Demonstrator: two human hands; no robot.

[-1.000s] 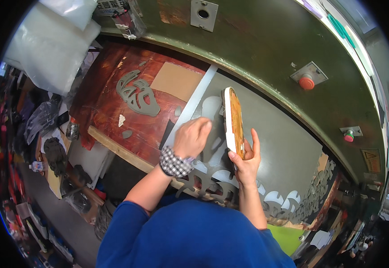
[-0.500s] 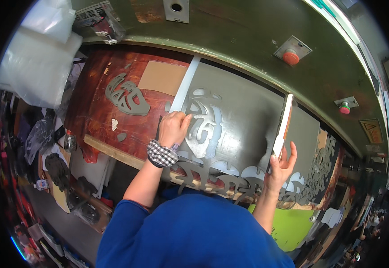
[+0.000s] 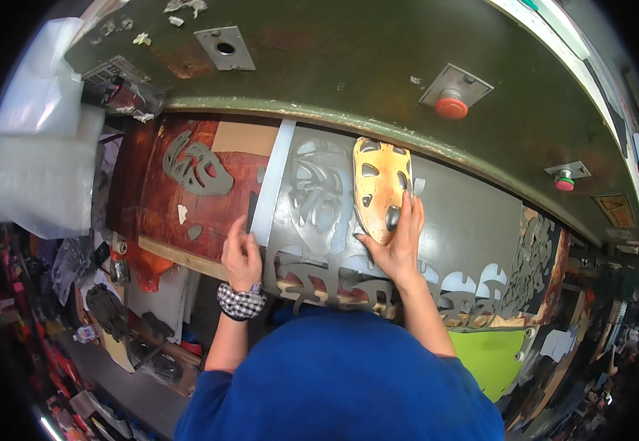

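We are pressing our right hand point(image 3: 396, 239) flat, fingers spread, on the lower end of a golden-orange cutting die board point(image 3: 380, 187), which is lying face up on the grey sheet point(image 3: 452, 228) spread over the tabletop of the press. Our left hand point(image 3: 240, 253) is resting with fingers loosely curled on the sheet's left edge, beside a pale upright strip point(image 3: 272, 184); whether it is pinching the edge or only touching it, we cannot tell from this angle.

We are judging the board to be stiff and fairly light, flat enough to slide under a palm, with cut-out slots that probably carry sharp blade edges, so we are keeping to its outer rim and plain faces. The grey sheet looks thin and limp, already full of punched holes, so it is likely to sag and tear if lifted by one corner.

Room is tight above: the green press head point(image 3: 378, 66) is hanging over the far side, with a red button point(image 3: 451, 107) on it. The red-brown board point(image 3: 180, 198) to the left is bounding that side, and the near edge is open toward us.
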